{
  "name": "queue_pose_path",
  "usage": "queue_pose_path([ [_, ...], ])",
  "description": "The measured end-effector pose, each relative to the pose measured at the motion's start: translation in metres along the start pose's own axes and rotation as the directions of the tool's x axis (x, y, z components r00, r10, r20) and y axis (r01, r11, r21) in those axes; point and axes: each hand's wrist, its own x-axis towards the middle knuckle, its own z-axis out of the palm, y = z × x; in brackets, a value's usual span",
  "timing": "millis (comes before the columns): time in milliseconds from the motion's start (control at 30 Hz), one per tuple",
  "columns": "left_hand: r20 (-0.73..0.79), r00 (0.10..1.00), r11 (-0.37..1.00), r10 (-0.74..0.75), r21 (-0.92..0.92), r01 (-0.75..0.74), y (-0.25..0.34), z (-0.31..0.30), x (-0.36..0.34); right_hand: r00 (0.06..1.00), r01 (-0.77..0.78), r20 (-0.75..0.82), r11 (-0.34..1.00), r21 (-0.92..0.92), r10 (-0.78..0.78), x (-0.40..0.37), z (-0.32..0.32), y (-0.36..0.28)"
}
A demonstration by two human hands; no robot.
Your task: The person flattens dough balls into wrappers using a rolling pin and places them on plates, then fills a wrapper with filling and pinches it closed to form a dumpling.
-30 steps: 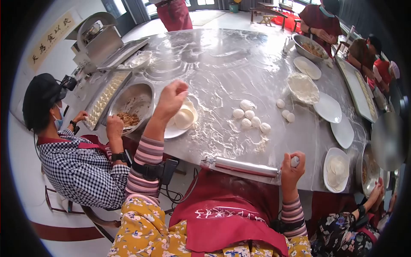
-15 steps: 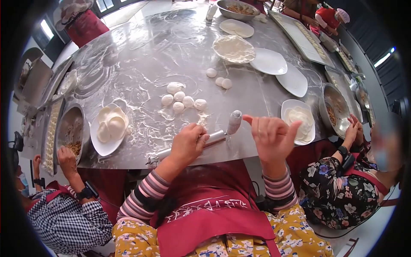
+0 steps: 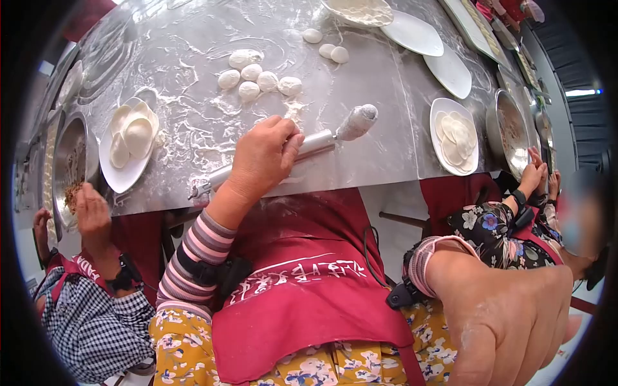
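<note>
My left hand is closed with thumb and fingers pressed together. It is over the middle of a metal rolling pin at the table's front edge; what its fingers hold, if anything, is hidden. The pin's right handle has a pale, floury covering. My right hand is large and near the camera at the lower right, away from the table. Its fingers bend down side by side, and their tips and any held thing are hidden. Several floured dough balls lie beyond the pin.
Plates of flat dough rounds stand left and right. Metal bowls are beside them. More dough pieces and white plates are farther back. Co-workers' hands are at the left and right.
My right hand has come from beside the pin's right handle down and right, close to the camera, its fingers now bent. My left hand stays over the pin. The view has shifted.
</note>
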Motion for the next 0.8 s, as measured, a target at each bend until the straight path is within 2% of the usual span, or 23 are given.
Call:
queue_pose_path([
  [233, -0.014, 1.000, 1.000, 0.023, 0.011, -0.023, 0.001, -0.001, 0.001, 0.997, 0.066, -0.045, 0.993, -0.099, -0.070, -0.005, 0.012, 0.004],
  [333, 0.021, 1.000, 1.000, -0.017, 0.011, 0.017, 0.003, -0.001, -0.001, 0.995, 0.083, -0.047, 0.989, -0.125, -0.089, -0.008, 0.014, 0.005],
  [433, 0.021, 1.000, 1.000, -0.015, 0.021, 0.014, 0.001, -0.002, 0.002, 0.998, 0.066, -0.014, 0.992, -0.109, -0.068, -0.006, 0.006, 0.001],
  [500, 0.017, 1.000, 1.000, -0.009, 0.021, 0.008, 0.001, -0.001, 0.000, 0.996, -0.077, 0.046, 0.997, 0.008, 0.077, -0.003, 0.000, -0.003],
  [600, -0.003, 1.000, 1.000, -0.008, 0.013, 0.008, 0.002, 0.000, -0.002, 0.997, -0.077, -0.020, 0.997, 0.000, 0.077, -0.008, 0.008, -0.001],
  [733, -0.008, 1.000, 1.000, 0.007, 0.016, -0.007, -0.001, 0.000, -0.002, 1.000, -0.010, 0.028, 0.996, -0.084, 0.013, -0.008, 0.010, 0.007],
  [800, -0.010, 1.000, 1.000, 0.016, 0.012, -0.016, -0.002, 0.001, -0.001, 0.986, 0.032, -0.156, 0.986, -0.165, -0.058, -0.007, 0.019, 0.010],
])
